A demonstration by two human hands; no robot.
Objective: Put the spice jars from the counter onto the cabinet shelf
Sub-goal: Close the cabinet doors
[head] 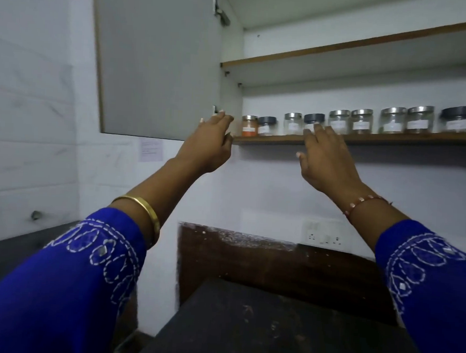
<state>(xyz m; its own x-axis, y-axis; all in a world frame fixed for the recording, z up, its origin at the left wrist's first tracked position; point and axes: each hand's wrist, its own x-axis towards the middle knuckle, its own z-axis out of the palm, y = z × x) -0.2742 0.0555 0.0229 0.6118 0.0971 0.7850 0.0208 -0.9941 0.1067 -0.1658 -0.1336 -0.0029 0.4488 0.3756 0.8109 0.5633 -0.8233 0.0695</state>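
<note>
Several labelled glass spice jars stand in a row on the lower cabinet shelf. Some have steel lids, some dark lids. The leftmost jar holds orange powder. My left hand reaches up to the lower corner of the open cabinet door, its fingers loosely extended at the door's edge and holding nothing. My right hand is raised in front of the shelf edge, fingers straight, its fingertips just below a dark-lidded jar. It holds nothing.
An upper shelf sits above the jar row. A dark counter lies below, with a brown panel behind it. A wall socket plate and a paper note are on the white wall.
</note>
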